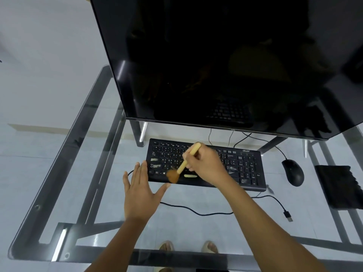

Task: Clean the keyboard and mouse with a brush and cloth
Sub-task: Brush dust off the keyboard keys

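Low in the frame, two forearms reach up over a glass table (59, 193) with a dark metal frame; two feet show through the glass at the bottom edge. Left of centre, the left hand (140, 190) lies flat with fingers straight and spread, holding nothing, its fingertips at the near left corner of the keyboard (245, 167) and its thumb pointing toward the brush hairs. Just beyond, the right hand (206, 163) curls round the pale wooden handle of the brush (183, 164). The handle sticks out above the hand toward the screen and slants down to the left; the brown hairs, blurred, fan out below and left of the grip on the bottom row of keys. The keyboard is black with white lettering; its middle is hidden under the right hand. At centre right a black mouse (293, 172) sits just beside the keyboard, and a black cloth (337, 185) lies near it at the right edge. A loose cable (196, 211) runs across the glass. Filling the upper frame, a dark monitor (216, 65) is cut off at the top and right.
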